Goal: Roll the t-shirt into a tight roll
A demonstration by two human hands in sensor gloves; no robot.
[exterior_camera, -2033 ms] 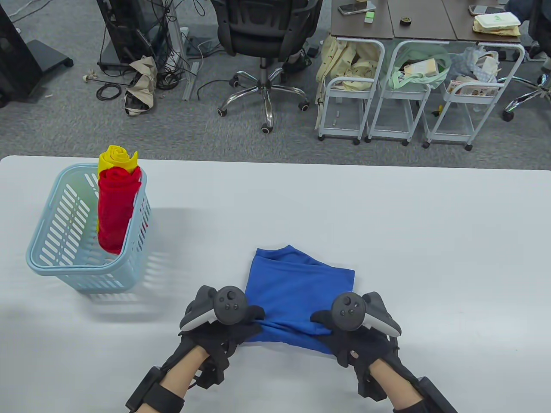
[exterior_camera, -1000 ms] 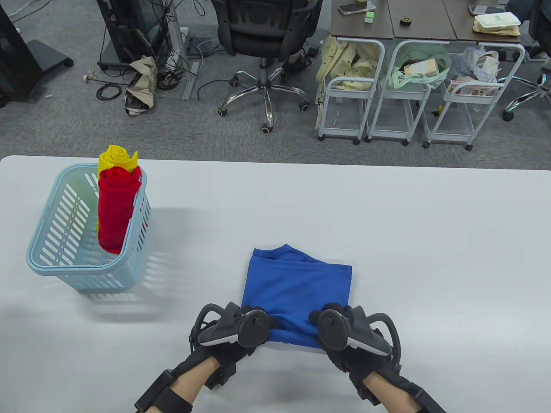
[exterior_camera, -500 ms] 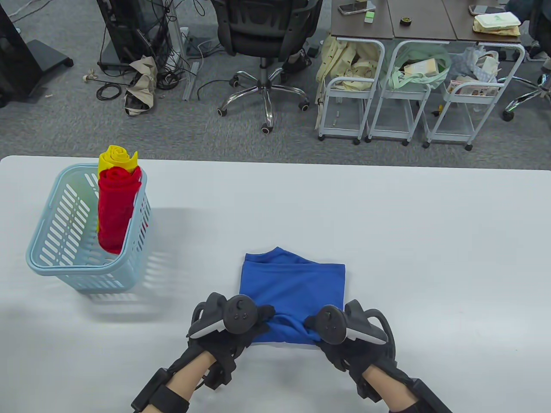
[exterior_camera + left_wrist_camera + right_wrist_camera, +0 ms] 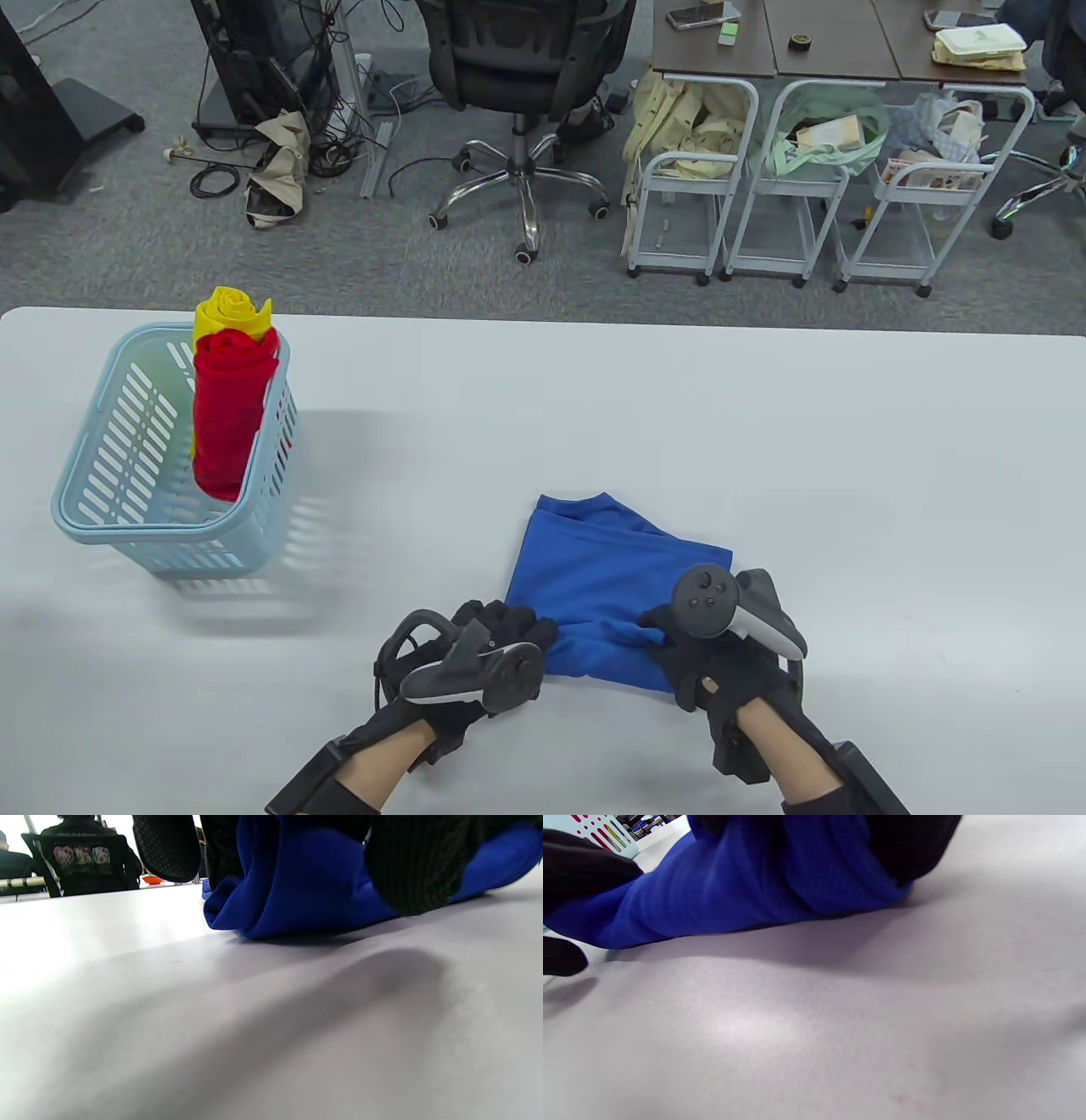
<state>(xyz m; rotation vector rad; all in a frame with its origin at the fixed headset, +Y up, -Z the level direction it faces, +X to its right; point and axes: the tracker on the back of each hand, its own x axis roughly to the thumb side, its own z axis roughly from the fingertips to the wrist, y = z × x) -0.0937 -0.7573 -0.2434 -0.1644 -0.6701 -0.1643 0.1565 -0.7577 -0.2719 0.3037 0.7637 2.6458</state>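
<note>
On the worktop near the front edge: blue t-shirt, swung clockwise and shifted right since a moment ago. Left hand and right hand each curled in a holding grip round the near rolled hem. Rolling barely begun, judging by the flat remainder.

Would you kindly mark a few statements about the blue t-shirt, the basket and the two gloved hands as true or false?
1. Both hands grip the blue folded t-shirt at its near edge. True: left hand, right hand.
2. The light blue plastic basket stands empty. False: it holds a red cloth roll and a yellow cloth roll.
3. The t-shirt is fully rolled. False: most lies flat.
4. The basket stands left of the t-shirt. True.
</note>
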